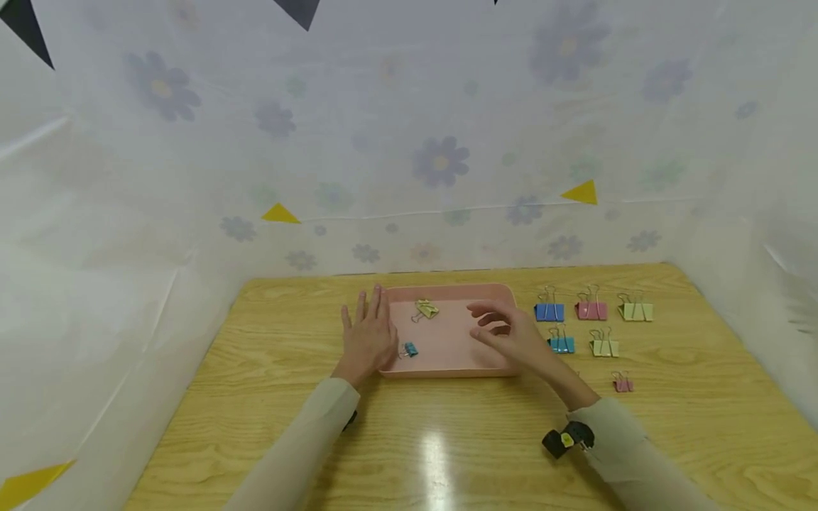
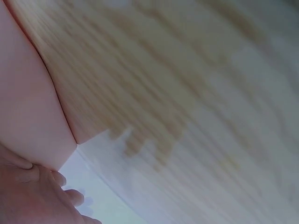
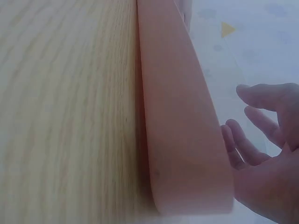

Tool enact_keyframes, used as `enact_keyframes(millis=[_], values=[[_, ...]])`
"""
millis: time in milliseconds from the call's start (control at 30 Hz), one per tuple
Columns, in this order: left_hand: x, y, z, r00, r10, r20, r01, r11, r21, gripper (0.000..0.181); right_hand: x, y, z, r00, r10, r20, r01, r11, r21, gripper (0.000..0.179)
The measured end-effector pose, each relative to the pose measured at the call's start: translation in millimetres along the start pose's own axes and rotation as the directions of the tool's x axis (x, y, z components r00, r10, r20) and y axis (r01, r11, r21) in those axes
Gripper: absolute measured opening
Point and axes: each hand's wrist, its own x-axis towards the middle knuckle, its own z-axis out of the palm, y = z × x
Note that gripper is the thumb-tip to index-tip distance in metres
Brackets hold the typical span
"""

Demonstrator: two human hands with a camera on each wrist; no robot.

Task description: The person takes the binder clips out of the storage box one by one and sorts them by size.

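Observation:
A shallow pink tray point(image 1: 447, 373) sits on the wooden table. My left hand point(image 1: 371, 344) rests along its left rim with the fingers straight, and the left wrist view shows part of that hand point(image 2: 28, 196) beside the tray wall. Over the tray's right side is my right hand point(image 1: 519, 342), its fingers loosely bent and apart, holding nothing; the right wrist view also shows a gap between thumb and fingers. Inside the tray lie a yellow binder clip point(image 1: 427, 308) towards the back and a small blue binder clip point(image 1: 411, 349) near the front left.
Right of the tray, binder clips stand in rows: dark blue point(image 1: 549, 312), dark pink point(image 1: 591, 311) and pale yellow-green point(image 1: 636, 311) at the back. Nearer are a light blue clip point(image 1: 562, 345), a smaller yellow one point(image 1: 604, 348) and a small pink one point(image 1: 623, 384).

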Motion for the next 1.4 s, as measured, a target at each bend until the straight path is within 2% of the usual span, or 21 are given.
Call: enact_keyframes(millis=[233, 433, 567, 733, 1100, 1400], values=[[0.5, 0.7, 0.1, 1.0, 0.006, -0.004, -0.006, 1.0, 0.009, 0.065, 24.3, 3.9, 17.4, 0.999, -0.008, 0.046, 0.011, 0.997, -0.073, 0.048], [-1.2, -0.1, -0.3, 1.0, 0.0, -0.002, 0.0, 1.0, 0.0, 0.065, 45.3, 3.4, 30.9, 0.989, 0.053, 0.14, -0.037, 0.993, -0.112, 0.056], [-1.2, -0.8, 0.6, 1.0, -0.005, -0.009, 0.005, 1.0, 0.005, 0.065, 59.6, 5.9, 36.4, 0.981, 0.093, 0.168, -0.071, 0.989, -0.132, 0.053], [0.2, -0.8, 3.1, 1.0, -0.004, -0.019, 0.004, 1.0, 0.011, 0.066, 75.0, 9.5, 42.5, 0.97, 0.121, 0.209, -0.099, 0.989, -0.112, 0.053], [0.5, -1.6, 6.2, 1.0, 0.015, -0.004, -0.014, 0.999, 0.038, 0.066, 92.5, 24.9, 57.5, 0.955, 0.047, 0.294, -0.022, 0.996, -0.089, 0.056], [0.1, 0.7, 3.8, 1.0, -0.007, 0.013, 0.007, 0.998, 0.055, 0.066, 91.8, 29.9, 56.2, 0.952, -0.006, 0.306, 0.061, 0.983, -0.171, 0.063]])
